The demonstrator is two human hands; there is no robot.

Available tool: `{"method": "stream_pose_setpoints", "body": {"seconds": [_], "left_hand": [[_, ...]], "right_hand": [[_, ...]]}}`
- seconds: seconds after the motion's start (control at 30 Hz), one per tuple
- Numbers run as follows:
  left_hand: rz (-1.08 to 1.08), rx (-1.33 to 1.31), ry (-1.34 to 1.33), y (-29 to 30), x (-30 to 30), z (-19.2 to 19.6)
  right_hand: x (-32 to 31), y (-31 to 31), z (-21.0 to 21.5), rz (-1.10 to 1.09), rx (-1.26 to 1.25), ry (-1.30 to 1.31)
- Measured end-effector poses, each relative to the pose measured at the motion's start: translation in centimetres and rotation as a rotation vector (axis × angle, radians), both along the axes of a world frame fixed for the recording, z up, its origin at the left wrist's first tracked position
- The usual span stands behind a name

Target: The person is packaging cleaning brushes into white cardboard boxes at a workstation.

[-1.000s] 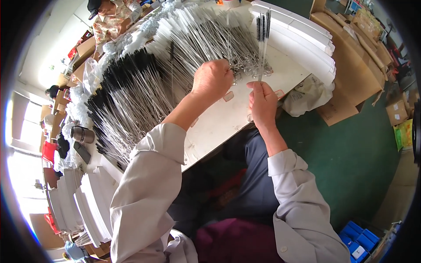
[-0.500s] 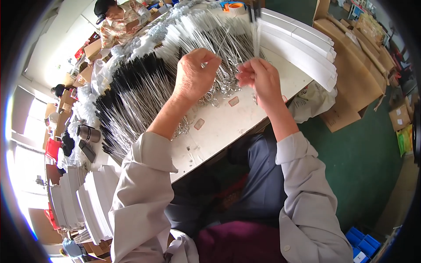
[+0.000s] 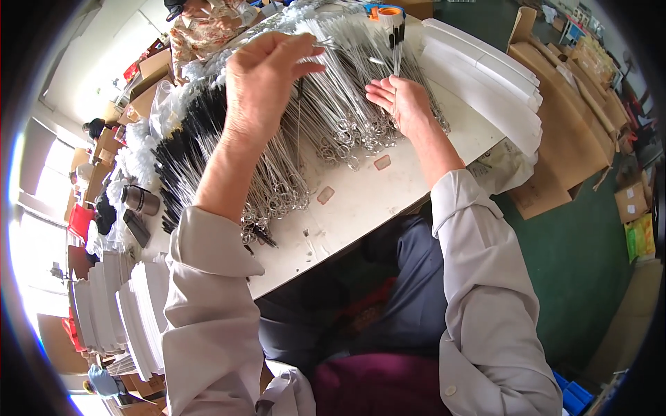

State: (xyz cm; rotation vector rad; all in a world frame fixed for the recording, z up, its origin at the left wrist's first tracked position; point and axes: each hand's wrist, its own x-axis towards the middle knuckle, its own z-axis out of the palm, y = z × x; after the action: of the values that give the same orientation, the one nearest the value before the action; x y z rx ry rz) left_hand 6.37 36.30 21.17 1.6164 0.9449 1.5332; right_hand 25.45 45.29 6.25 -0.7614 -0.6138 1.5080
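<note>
A long table (image 3: 361, 208) is covered with rows of thin wire brushes (image 3: 333, 104) with looped handles, some white-tipped, some black-tipped (image 3: 187, 145). My left hand (image 3: 267, 76) is raised above the pile, fingers curled, with one thin wire brush (image 3: 300, 128) hanging down from its fingertips. My right hand (image 3: 402, 104) rests over the looped handle ends and holds a few black-tipped brushes (image 3: 395, 31) upright. Small loose tags (image 3: 381, 162) lie on the bare tabletop near the handles.
Stacks of long white boxes (image 3: 485, 76) lie at the table's right end, more white stacks (image 3: 118, 312) at my left. A metal cup (image 3: 139, 200) stands by the black brushes. Cardboard sheets (image 3: 562, 118) lie on the green floor. Another person (image 3: 201, 24) sits at the far side.
My left hand has lifted off the brush pile and risen toward the camera with one wire. My right hand has shifted farther over the pile, still holding the upright brushes.
</note>
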Motion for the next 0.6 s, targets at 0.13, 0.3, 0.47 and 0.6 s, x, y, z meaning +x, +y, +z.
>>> {"method": "stream_pose_setpoints", "body": {"seconds": [0.13, 0.3, 0.47, 0.6], "left_hand": [[-0.033, 0.023, -0.170, 0.0, -2.0, 1.9], [-0.026, 0.020, -0.270, -0.9, -5.0, 3.9], [-0.178, -0.003, -0.240, -1.9, -8.8, 6.6], [-0.271, -0.051, -0.128, -5.9, -11.0, 8.4]], "right_hand": [[0.3, 0.1, -0.1, -0.012, 0.003, 0.008], [0.1, -0.2, 0.2, -0.004, 0.003, -0.049], [0.2, -0.4, -0.4, -0.019, 0.061, -0.085], [0.5, -2.5, 1.3, 0.009, 0.193, -0.272]]}}
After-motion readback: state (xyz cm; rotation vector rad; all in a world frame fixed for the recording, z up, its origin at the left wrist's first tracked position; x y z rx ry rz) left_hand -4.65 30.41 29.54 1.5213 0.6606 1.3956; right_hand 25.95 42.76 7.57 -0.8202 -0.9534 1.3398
